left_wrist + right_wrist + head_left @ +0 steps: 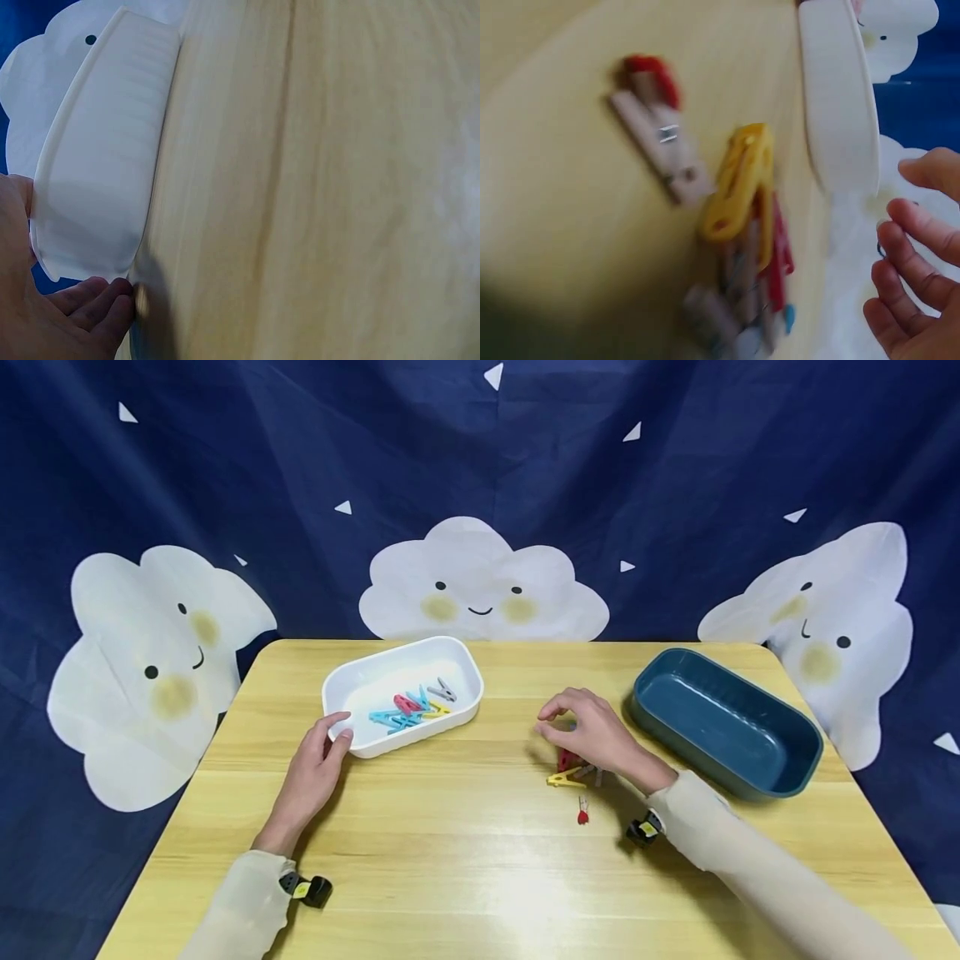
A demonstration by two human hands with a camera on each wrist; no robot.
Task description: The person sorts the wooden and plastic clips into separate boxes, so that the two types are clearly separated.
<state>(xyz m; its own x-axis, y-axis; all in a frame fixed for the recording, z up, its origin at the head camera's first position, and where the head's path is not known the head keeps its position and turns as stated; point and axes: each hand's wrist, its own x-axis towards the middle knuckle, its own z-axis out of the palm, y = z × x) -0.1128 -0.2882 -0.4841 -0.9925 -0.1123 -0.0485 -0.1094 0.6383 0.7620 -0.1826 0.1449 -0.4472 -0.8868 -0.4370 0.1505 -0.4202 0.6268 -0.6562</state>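
At the near left corner of a white plastic box [408,743], my left hand [306,777] holds the rim between thumb and fingers. Inside that box lie several clothespins: light blue [385,718], pink-red [406,703], yellow and grey. My right hand [592,732] hovers over a small pile of clothespins on the table, its fingers loosely bent with nothing between them. The pile has a yellow clothespin [739,180], a red clothespin [778,262] and some blurred wooden or grey ones. A wooden clothespin with a red end [656,131] lies just in front of it.
A dark teal box [723,710] with bare insides stands on the right of the wooden table [450,860], close to my right forearm. Behind the table hangs a navy cloth [300,468] with white clouds.
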